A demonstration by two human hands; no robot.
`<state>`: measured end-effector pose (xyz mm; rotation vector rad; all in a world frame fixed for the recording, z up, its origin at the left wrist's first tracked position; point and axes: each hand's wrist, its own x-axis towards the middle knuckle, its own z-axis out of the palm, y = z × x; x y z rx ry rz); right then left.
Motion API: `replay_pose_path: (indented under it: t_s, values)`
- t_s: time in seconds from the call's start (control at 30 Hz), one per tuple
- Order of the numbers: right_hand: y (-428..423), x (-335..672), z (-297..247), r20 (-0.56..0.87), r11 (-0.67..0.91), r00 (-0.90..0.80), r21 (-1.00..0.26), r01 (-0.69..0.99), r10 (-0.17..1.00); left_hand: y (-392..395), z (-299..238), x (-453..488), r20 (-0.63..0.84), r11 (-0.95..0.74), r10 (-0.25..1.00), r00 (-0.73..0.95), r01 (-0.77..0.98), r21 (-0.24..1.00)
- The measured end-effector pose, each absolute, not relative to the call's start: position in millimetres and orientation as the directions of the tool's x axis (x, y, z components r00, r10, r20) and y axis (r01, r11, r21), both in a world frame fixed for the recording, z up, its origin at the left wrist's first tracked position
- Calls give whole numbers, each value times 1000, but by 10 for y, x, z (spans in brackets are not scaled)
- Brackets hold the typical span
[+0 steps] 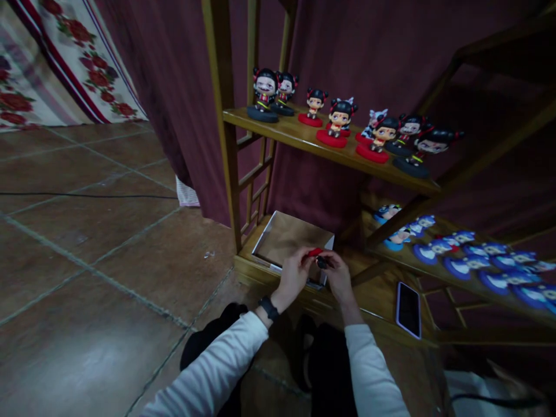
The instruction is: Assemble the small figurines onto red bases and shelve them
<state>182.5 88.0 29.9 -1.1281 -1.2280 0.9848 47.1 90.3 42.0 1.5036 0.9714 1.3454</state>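
Over the front edge of an open cardboard box [299,227], both hands are closed on one small figurine. My left hand [295,272], with a dark band at its wrist, pinches the red base [314,252]. My right hand [339,277] has its fingers around the black-haired head [321,262]. Whether base and figure are joined is hidden by my fingers. The box stands on the lowest board of a wooden shelf unit [278,128], and its brown inner wall shows.
Several black-haired figurines [332,123] on red or dark round bases line the upper board. Blue and white figurines [467,263] stand on the right-hand board. A phone [408,310] lies at lower right. Tiled floor [87,272] extends left, with a cable [95,195] across it.
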Motion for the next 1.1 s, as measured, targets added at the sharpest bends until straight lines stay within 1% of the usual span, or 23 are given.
replay_pose_path:
  t_s: [0.07,0.13,0.23,0.33,0.47,0.53,0.6,0.67,0.7,0.8,0.9,1.0,1.1]
  values:
    - [869,1855,278,224,221,130,-975,38,966,869,469,458,346,-357,928,139,64,932]
    - [859,1875,250,260,254,166,-966,53,951,848,501,456,366,-380,919,148,81,922]
    - [848,1878,217,289,278,211,-957,83,934,854,509,474,334,-339,931,147,4,941]
    - [850,1847,203,237,225,227,-971,76,945,909,466,508,215,-197,969,117,-149,969]
    - [865,1761,197,103,101,196,-995,19,975,1006,352,526,23,-2,998,57,-352,936]
    - [870,1708,186,74,77,167,-997,-9,983,1038,287,512,-60,80,996,62,-407,910]
    - [875,1657,169,56,65,148,-997,-52,987,1052,233,487,-107,133,991,85,-413,901]
    - [876,1614,149,27,43,147,-993,-110,989,1046,212,452,-100,126,991,90,-363,923]
    - [873,1600,141,7,29,150,-989,-147,989,1033,221,431,-74,93,994,75,-312,946]
    - [836,1597,135,-79,-40,129,-960,-276,988,942,332,358,93,-91,996,19,-74,993]
    - [760,1652,158,-157,-129,45,-919,-373,987,773,517,296,259,-265,964,64,121,957]
    - [673,1730,195,-163,-159,-27,-896,-413,986,578,667,281,340,-371,926,166,220,902]
    - [587,1784,235,-137,-143,-43,-901,-409,990,416,727,300,349,-391,915,201,235,890]
